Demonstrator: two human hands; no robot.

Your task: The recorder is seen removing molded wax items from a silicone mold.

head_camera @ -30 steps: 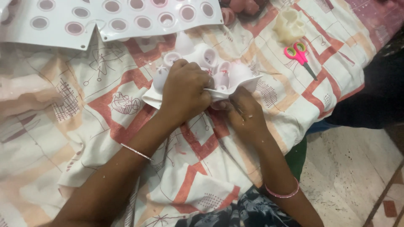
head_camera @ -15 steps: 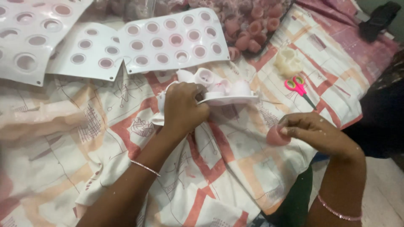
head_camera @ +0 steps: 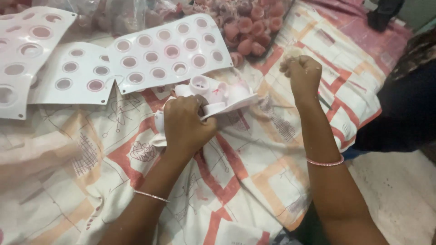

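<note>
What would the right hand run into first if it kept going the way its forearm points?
Probably the heap of small pink cup-shaped pieces at the far edge of the patterned cloth. The right hand is a closed fist aimed up the picture; depth is hard to judge.

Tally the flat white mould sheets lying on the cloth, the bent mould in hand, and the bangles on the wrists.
Flat white mould sheets: 3
Bent white mould gripped by the left hand: 1
Bangles: 2, one per wrist
Total: 6

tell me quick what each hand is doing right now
Left hand: closed, gripping the bent white mould sheet.
Right hand: closed in a fist above the patterned cloth; what it holds cannot be told.
</note>
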